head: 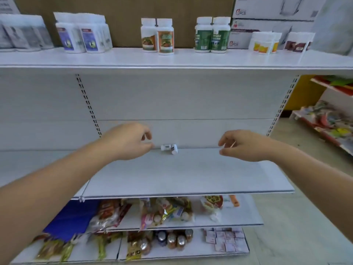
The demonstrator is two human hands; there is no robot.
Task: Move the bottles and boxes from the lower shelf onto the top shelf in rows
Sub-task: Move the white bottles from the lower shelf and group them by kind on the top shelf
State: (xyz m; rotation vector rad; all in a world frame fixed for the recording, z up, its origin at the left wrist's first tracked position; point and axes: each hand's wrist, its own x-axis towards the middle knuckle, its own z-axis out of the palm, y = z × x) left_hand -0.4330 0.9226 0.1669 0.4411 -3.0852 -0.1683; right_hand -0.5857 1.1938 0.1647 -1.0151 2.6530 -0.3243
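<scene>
Both hands empty, fingers loosely curled and parted, nothing gripped. Left hand (pixel 131 142) reaches over the lower shelf (pixel 191 175), fingertips just left of two small white bottles (pixel 169 148); no contact visible. Right hand (pixel 246 145) hovers over the same shelf, well apart from the bottles on their right side.

The two small white bottles lie on their sides at the back edge of the lower shelf, against the white back panel (pixel 172 96), touching each other. They are the only items on that shelf.

Top shelf (pixel 172 58) above: rows of white-capped bottles stand upright. From left: blurred grey-labelled packs (pixel 23 33), blue-labelled bottles (pixel 82 35), two orange-labelled bottles (pixel 157 36) side by side, two green-labelled bottles (pixel 212 35) side by side, short yellow-labelled jars (pixel 264 43), then brown-labelled jars (pixel 298 42). Large white cartons (pixel 267 8) are stacked behind the right end.

Below the lower shelf: snack bags (pixel 162 209) on one level, small jars and packets on the level under it.
</scene>
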